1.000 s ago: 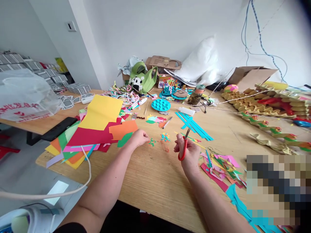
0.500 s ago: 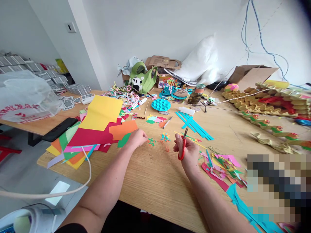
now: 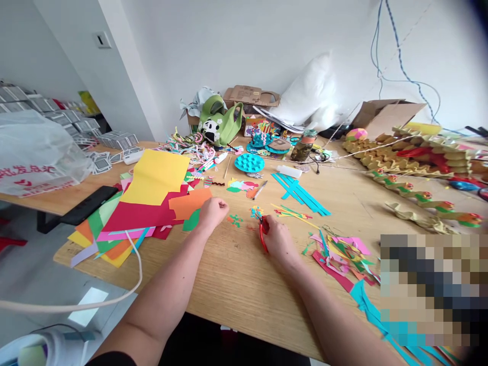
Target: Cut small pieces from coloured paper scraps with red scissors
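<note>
My right hand (image 3: 280, 241) is closed round red-handled scissors (image 3: 263, 238), low over the table. Their tips point away from me, close to a little heap of blue, yellow and orange paper bits (image 3: 256, 211). My left hand (image 3: 213, 212) has its thumb and fingers pinched together; anything between them is too small or hidden to make out. Just right of it lie green and orange paper snippets (image 3: 235, 220). Beside its wrist sit a green paper piece (image 3: 191, 220) and an orange sheet (image 3: 186, 204).
Coloured paper sheets (image 3: 156, 178) are stacked at the left. Paper scraps (image 3: 343, 254) lie beyond my right forearm, with blue strips (image 3: 301, 194) farther back. A pen (image 3: 259, 189), a blue scalloped disc (image 3: 249, 163) and a jar (image 3: 304, 146) stand behind. Egg trays (image 3: 423, 152) fill the right.
My right hand has moved left and lower with the scissors, bringing their tips near the small paper heap. My left hand stays pinched in about the same place. The view shifts slightly.
</note>
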The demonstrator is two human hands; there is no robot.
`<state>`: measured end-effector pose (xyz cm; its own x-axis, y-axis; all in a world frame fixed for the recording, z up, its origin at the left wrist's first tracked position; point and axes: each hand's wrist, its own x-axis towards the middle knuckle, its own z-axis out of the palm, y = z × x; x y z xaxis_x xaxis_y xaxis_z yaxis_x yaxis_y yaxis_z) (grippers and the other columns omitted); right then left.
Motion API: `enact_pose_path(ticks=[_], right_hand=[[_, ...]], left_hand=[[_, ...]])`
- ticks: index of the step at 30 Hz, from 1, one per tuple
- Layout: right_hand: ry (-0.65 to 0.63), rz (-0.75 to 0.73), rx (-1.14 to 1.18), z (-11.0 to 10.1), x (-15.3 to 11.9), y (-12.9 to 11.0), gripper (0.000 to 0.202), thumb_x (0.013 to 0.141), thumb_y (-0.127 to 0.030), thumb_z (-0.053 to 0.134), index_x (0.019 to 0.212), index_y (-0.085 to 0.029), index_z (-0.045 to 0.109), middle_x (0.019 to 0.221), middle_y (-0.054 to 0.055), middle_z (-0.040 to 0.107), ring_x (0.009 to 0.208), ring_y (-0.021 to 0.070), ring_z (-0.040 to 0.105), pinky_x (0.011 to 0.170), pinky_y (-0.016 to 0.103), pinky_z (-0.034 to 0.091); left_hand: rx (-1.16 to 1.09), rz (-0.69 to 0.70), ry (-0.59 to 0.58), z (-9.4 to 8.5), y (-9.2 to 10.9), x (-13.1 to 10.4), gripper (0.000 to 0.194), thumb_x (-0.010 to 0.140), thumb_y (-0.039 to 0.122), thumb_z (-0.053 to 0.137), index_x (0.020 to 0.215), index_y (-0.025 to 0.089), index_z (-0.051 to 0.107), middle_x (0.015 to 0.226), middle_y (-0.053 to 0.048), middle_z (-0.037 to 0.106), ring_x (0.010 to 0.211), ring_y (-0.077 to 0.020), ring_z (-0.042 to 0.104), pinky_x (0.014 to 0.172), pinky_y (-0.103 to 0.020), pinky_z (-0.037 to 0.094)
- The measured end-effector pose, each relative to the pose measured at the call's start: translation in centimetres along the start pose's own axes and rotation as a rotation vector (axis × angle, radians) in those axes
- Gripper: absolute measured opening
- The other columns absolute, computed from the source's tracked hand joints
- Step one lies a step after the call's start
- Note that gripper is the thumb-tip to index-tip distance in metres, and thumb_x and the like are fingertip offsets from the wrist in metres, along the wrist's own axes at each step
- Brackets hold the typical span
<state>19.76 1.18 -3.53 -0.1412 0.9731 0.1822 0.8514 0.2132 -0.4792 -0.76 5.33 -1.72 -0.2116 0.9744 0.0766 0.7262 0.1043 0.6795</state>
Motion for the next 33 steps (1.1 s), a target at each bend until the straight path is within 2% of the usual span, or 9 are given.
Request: enact_pose_path(ticks=[8,14,17,20,23,25,27,30,33], right_hand=[[0.004,0.086,0.198,-1.3,1.4,0.8,0.005,0.074,-0.021,0.057,0.077,-0.017,0.059,0.064,0.002,0.064,0.058,0.0152,0.056,0.051,0.022,0.034],[-0.023,0.124,0.135,-4.1,1.6,1.1,0.009,0.070,-0.022,0.064,0.077,-0.018,0.059,0.066,0.002,0.066,0.059,0.0159,0.059,0.053,0.023,0.035],[-0.014,0.174,0.026,-6.3,0.7,2.1,0.014,0.069,-0.027,0.068,0.076,-0.020,0.058,0.066,0.003,0.066,0.060,0.0186,0.061,0.053,0.025,0.035],[0.022,0.216,-0.103,-8.2,-0.9,3.4,0.025,0.070,-0.041,0.070,0.078,-0.021,0.057,0.070,0.005,0.067,0.064,0.0231,0.063,0.053,0.027,0.035],[0.180,0.278,-0.165,-9.1,-2.8,4.6,0.032,0.075,-0.053,0.062,0.082,-0.022,0.057,0.065,0.006,0.066,0.065,0.0263,0.064,0.054,0.029,0.037],[0.311,0.210,-0.114,-9.0,-4.2,5.1,0.031,0.080,-0.052,0.057,0.087,-0.021,0.057,0.079,0.009,0.069,0.073,0.0263,0.065,0.060,0.031,0.041],[0.352,0.067,-0.057,-8.5,-5.6,4.9,0.026,0.084,-0.045,0.054,0.091,-0.021,0.057,0.091,0.011,0.070,0.081,0.0254,0.065,0.068,0.033,0.044],[0.230,-0.127,-0.079,-7.2,-7.6,3.6,0.013,0.087,-0.031,0.051,0.093,-0.020,0.056,0.097,0.011,0.069,0.090,0.0252,0.063,0.078,0.035,0.044],[0.167,-0.138,-0.178,-6.0,-8.7,1.9,0.006,0.087,-0.021,0.048,0.088,-0.019,0.054,0.090,0.010,0.067,0.088,0.0261,0.060,0.077,0.036,0.041]], left_hand=[[-0.093,-0.040,0.097,0.4,-0.7,0.8,0.011,0.073,0.020,0.061,0.075,0.019,0.071,0.078,-0.007,0.073,0.075,-0.0191,0.065,0.070,-0.027,0.045],[-0.169,-0.056,0.132,0.3,-1.0,1.0,0.016,0.076,0.018,0.057,0.082,0.017,0.071,0.079,-0.008,0.072,0.075,-0.0176,0.065,0.071,-0.026,0.046],[-0.191,-0.060,0.154,0.3,-1.2,1.2,0.017,0.076,0.019,0.056,0.085,0.017,0.070,0.077,-0.006,0.071,0.073,-0.0171,0.064,0.072,-0.026,0.046],[-0.216,-0.069,0.182,0.4,-1.4,1.3,0.018,0.076,0.019,0.055,0.085,0.017,0.070,0.075,-0.006,0.070,0.072,-0.0169,0.064,0.071,-0.025,0.046],[-0.244,-0.078,0.208,0.6,-1.8,1.5,0.018,0.075,0.020,0.055,0.086,0.018,0.069,0.076,-0.005,0.070,0.072,-0.0165,0.064,0.069,-0.024,0.046],[-0.262,-0.079,0.220,0.8,-2.2,1.7,0.020,0.075,0.020,0.054,0.088,0.017,0.069,0.076,-0.005,0.070,0.072,-0.0159,0.064,0.068,-0.023,0.046],[-0.273,-0.078,0.227,1.1,-2.6,1.9,0.022,0.075,0.021,0.053,0.090,0.015,0.069,0.074,-0.006,0.069,0.069,-0.0157,0.063,0.067,-0.023,0.046],[-0.286,-0.074,0.229,1.5,-3.2,2.3,0.026,0.077,0.024,0.051,0.094,0.014,0.068,0.075,-0.006,0.068,0.067,-0.0161,0.062,0.066,-0.024,0.046],[-0.309,-0.068,0.237,1.9,-3.6,2.5,0.026,0.076,0.024,0.051,0.094,0.014,0.067,0.074,-0.006,0.067,0.070,-0.0166,0.062,0.068,-0.024,0.047]])
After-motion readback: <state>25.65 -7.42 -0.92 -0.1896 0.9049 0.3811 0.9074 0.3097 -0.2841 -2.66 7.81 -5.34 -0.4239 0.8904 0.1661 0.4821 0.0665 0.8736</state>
